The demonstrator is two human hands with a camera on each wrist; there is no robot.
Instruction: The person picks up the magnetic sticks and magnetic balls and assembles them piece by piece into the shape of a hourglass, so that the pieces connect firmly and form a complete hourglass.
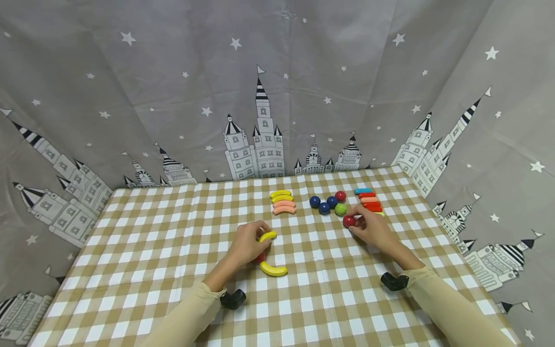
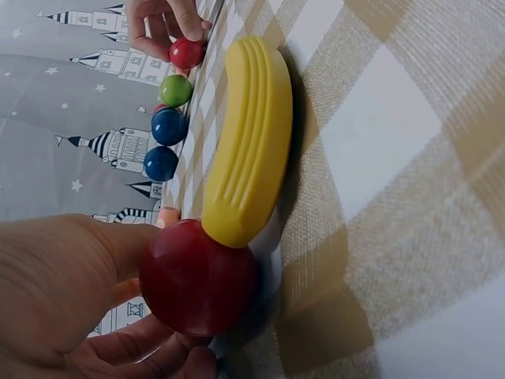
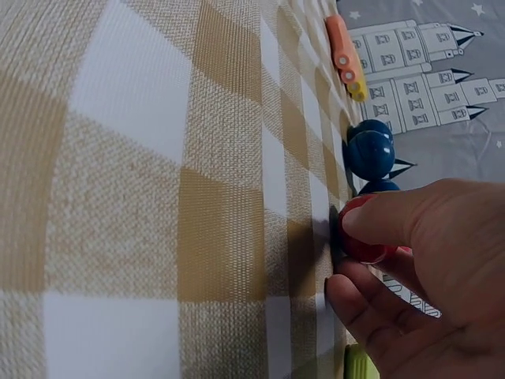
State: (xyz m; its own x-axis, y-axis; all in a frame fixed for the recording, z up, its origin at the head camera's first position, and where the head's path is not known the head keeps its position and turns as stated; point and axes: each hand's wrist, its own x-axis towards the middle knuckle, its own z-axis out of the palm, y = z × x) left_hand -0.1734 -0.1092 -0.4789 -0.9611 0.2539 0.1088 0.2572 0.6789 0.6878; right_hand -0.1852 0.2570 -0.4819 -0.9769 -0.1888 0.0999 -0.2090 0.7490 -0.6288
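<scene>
My left hand (image 1: 246, 245) grips a glossy red ball (image 2: 197, 278) low over the checked tablecloth. A yellow ridged curved stick (image 2: 251, 142) touches that ball at one end and reaches away along the cloth. In the head view a second yellow curved stick (image 1: 267, 236) shows by the left fingers; how its near end sits is hidden. My right hand (image 1: 372, 229) pinches another red ball (image 1: 349, 221) between thumb and fingers, just in front of a green ball (image 1: 340, 209). In the right wrist view the thumb covers part of this red ball (image 3: 364, 237).
Several blue balls (image 1: 314, 202) and a red ball (image 1: 340, 196) cluster beyond my right hand. To their right lie a blue rod (image 1: 363, 191) and red rods (image 1: 372, 206). Yellow (image 1: 282, 198) and salmon curved sticks (image 1: 284, 209) lie mid-table. A grey curtain (image 1: 173, 96) hangs behind.
</scene>
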